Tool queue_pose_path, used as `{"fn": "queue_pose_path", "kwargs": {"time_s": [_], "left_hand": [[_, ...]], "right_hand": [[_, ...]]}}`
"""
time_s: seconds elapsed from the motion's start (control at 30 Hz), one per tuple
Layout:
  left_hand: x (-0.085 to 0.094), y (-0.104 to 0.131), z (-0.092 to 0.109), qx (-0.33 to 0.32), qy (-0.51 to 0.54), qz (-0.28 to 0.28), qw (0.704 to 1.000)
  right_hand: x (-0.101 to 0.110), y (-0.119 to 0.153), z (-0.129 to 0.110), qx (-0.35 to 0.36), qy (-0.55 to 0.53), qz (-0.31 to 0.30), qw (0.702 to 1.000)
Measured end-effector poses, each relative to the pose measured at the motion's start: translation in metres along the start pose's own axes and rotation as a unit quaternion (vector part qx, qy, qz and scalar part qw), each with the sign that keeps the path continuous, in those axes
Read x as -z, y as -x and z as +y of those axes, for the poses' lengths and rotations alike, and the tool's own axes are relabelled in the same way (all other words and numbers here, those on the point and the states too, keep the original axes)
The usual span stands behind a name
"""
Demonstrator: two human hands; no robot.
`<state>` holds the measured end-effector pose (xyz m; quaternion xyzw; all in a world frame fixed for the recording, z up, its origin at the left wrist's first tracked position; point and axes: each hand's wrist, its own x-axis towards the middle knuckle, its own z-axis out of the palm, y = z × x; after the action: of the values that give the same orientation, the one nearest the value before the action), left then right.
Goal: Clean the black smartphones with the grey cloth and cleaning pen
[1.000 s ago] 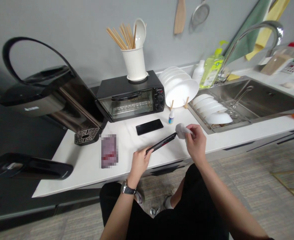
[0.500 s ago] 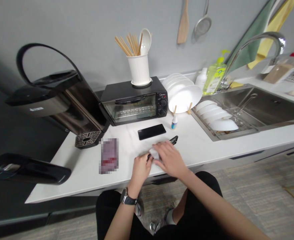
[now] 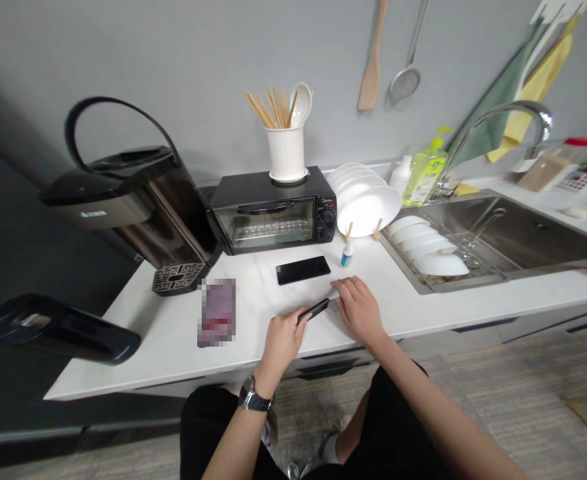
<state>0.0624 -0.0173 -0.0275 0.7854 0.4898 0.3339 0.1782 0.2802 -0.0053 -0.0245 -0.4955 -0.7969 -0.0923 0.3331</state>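
My left hand [image 3: 283, 340], with a watch on its wrist, is closed on one end of a slim black object [image 3: 314, 311]. Its exact kind does not show. Against the far end of that object, my right hand [image 3: 359, 308] presses a thin white wipe or cloth [image 3: 334, 299], its fingers closed and partly hiding it. Just beyond the hands, a black phone [image 3: 304, 270] lies flat on the white counter. A small white bottle with a blue label [image 3: 346, 256] stands upright to the right of the phone. Left of my hands lies a blurred-out purple item [image 3: 218, 313].
A black toaster oven [image 3: 276, 213] carries a white holder [image 3: 286, 153] of chopsticks. Plates [image 3: 370, 210] stand in a rack beside it. To the right is a sink [image 3: 523, 233] with bowls [image 3: 438, 263]; a tall dark dispenser [image 3: 158, 207] is at left.
My right hand has slid right along the black object with the white wipe, uncovering the object's middle. The far end, visible before, is now covered. My left hand keeps its grip; the view has shifted slightly.
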Motion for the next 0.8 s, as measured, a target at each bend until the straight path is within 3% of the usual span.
{"fn": "queue_pose_path", "kwargs": {"time_s": [0.07, 0.17, 0.27, 0.37, 0.47, 0.57, 0.63, 0.7, 0.8], "left_hand": [[0.003, -0.003, 0.002, -0.003, -0.004, -0.013, 1.000], [0.012, -0.007, 0.002, 0.004, -0.022, -0.026, 0.999], [0.022, -0.012, 0.009, 0.023, 0.020, 0.019, 0.999], [0.023, -0.021, 0.027, 0.046, 0.182, 0.122, 0.975], [0.017, -0.035, 0.044, 0.043, 0.279, 0.175, 0.943], [0.008, -0.046, 0.048, 0.049, 0.269, 0.143, 0.951], [0.003, -0.047, 0.044, 0.059, 0.233, 0.103, 0.965], [-0.002, -0.045, 0.038, 0.044, 0.187, 0.080, 0.978], [-0.009, -0.040, 0.032, -0.024, 0.111, 0.064, 0.991]], "right_hand": [[-0.002, 0.001, 0.000, 0.016, -0.020, 0.000, 1.000], [-0.006, -0.002, -0.015, 0.108, -0.054, -0.018, 0.992], [-0.004, -0.009, -0.023, 0.148, -0.089, 0.004, 0.985], [-0.001, -0.013, -0.030, 0.026, -0.188, 0.084, 0.978], [-0.002, -0.017, -0.050, -0.155, -0.349, 0.135, 0.914], [-0.001, -0.025, -0.068, -0.261, -0.468, 0.160, 0.829], [0.005, -0.031, -0.071, -0.281, -0.492, 0.188, 0.802], [0.016, -0.038, -0.070, -0.255, -0.465, 0.216, 0.820], [0.034, -0.048, -0.069, -0.105, -0.339, 0.197, 0.914]]}}
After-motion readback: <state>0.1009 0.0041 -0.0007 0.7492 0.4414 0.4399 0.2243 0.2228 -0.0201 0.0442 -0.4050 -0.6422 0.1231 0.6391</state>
